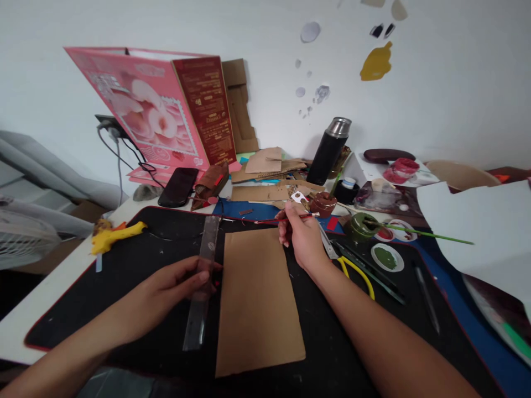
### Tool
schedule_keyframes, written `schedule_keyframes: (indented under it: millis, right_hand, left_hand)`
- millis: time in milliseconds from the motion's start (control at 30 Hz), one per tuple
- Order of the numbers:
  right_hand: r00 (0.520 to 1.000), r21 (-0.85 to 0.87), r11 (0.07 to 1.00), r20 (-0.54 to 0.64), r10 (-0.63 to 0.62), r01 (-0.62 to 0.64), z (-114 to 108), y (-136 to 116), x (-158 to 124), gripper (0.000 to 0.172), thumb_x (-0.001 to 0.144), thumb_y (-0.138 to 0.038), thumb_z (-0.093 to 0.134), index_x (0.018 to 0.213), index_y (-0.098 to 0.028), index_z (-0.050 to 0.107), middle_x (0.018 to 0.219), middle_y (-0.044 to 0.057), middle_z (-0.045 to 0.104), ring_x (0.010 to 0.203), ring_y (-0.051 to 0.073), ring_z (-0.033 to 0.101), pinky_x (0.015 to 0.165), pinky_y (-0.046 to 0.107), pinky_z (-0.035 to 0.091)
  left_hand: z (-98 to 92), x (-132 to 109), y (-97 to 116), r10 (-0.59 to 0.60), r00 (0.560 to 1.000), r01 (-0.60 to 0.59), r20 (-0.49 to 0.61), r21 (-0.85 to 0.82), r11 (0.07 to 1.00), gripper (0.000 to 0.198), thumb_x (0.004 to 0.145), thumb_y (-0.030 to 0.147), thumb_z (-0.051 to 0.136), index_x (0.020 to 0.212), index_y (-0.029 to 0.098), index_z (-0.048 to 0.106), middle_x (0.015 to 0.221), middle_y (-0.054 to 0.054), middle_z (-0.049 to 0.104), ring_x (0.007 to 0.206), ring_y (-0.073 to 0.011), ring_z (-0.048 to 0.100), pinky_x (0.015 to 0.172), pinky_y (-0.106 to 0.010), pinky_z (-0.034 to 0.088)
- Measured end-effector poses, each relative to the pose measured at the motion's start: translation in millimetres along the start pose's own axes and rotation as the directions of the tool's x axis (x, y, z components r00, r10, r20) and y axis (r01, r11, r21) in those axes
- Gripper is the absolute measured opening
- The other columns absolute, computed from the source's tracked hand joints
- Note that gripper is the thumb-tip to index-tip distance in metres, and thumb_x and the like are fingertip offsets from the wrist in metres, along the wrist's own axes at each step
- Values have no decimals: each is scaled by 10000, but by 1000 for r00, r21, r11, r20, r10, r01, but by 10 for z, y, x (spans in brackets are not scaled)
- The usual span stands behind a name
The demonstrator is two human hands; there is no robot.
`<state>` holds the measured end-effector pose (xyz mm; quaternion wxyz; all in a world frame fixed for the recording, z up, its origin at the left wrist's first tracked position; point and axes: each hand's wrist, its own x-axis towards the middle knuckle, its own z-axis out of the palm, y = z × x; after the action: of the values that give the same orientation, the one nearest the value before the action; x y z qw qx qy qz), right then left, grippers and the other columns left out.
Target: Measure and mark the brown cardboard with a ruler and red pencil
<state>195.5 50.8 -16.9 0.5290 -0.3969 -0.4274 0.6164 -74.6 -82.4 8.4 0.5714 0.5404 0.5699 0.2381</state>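
My left hand (176, 284) is closed on a clear plastic ruler (202, 282) that lies lengthwise on the black mat (124, 265), just left of a brown cardboard sheet (257, 301). My right hand (299, 235) pinches a thin red-handled paintbrush (286, 219) above the sheet's far right corner. The brush tip points toward a small jar of brown paint (322, 203).
A yellow glue gun (112, 236) lies at the mat's left edge. Yellow-handled pliers (352, 268), a green paint jar (362, 226), a dish of green paint (387, 257), a black flask (329, 152), a phone (179, 187) and cardboard scraps crowd the far side. A pink box (141, 105) leans on the wall.
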Motion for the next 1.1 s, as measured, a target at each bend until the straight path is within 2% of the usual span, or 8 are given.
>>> schedule_keyframes:
  millis: [100, 200, 300, 567, 800, 867, 1000, 1100]
  right_hand:
    - [1000, -8, 1000, -9, 8, -8, -8, -1, 7, 562, 840, -746, 785, 735, -199, 712, 476, -43, 561, 369, 92, 494, 341, 193, 295]
    - [1000, -14, 1000, -14, 8, -8, -16, 1, 11, 560, 853, -748, 769, 736, -205, 705, 473, -48, 554, 367, 91, 491, 341, 194, 298]
    - [1000, -22, 1000, -16, 0, 0, -22, 7, 16, 552, 865, -742, 756, 738, -207, 699, 470, -50, 550, 364, 92, 491, 339, 197, 297]
    - [999, -8, 1000, -39, -29, 29, -32, -36, 23, 530, 873, -710, 772, 736, -204, 694, 458, -50, 539, 366, 95, 483, 344, 200, 308]
    - [999, -17, 1000, -46, -26, 25, -40, -31, 39, 550, 856, -737, 777, 731, -210, 680, 464, -49, 538, 368, 101, 489, 342, 203, 319]
    - [999, -26, 1000, -50, -17, 15, -36, -28, 40, 555, 855, -743, 773, 735, -210, 680, 466, -49, 540, 369, 101, 492, 342, 202, 316]
    - [999, -33, 999, -47, -16, 15, -31, -28, 38, 541, 859, -725, 778, 736, -206, 685, 467, -49, 543, 370, 97, 484, 345, 200, 313]
    - [999, -42, 999, -38, -22, 20, -31, -19, 35, 529, 869, -709, 777, 738, -205, 687, 469, -51, 543, 369, 95, 478, 347, 201, 313]
  left_hand:
    - [7, 59, 75, 36, 999, -34, -19, 86, 996, 547, 980, 737, 595, 1219, 260, 720, 1190, -77, 749, 1070, -287, 700, 931, -434, 572]
    - [-4, 99, 131, 66, 996, -50, -64, 220, 974, 551, 953, 770, 577, 969, 233, 701, 936, -39, 690, 895, -229, 622, 806, -361, 517]
    - [40, 122, 180, 15, 1000, -11, -14, 242, 970, 532, 934, 746, 610, 869, 222, 673, 816, -6, 613, 773, -179, 537, 692, -303, 442]
    - [300, 250, 292, -154, 958, 128, 240, 120, 984, 526, 912, 741, 631, 990, 221, 648, 726, 45, 597, 545, -111, 493, 483, -225, 365]
    - [328, 303, 231, -166, 927, 166, 335, 28, 986, 619, 904, 751, 630, 1209, 213, 659, 913, -25, 722, 577, -128, 587, 491, -245, 471]
    - [289, 274, 237, -133, 940, 102, 313, 113, 988, 536, 958, 689, 607, 1216, 226, 687, 907, -17, 725, 586, -126, 577, 496, -233, 455]
    - [180, 201, 303, 35, 982, -102, 188, 362, 926, 450, 1060, 588, 507, 893, 222, 711, 732, 14, 662, 636, -132, 587, 560, -216, 435]
    - [173, 189, 328, 233, 961, -276, 149, 448, 850, 438, 1105, 502, 471, 840, 220, 677, 675, 34, 624, 589, -116, 571, 538, -204, 415]
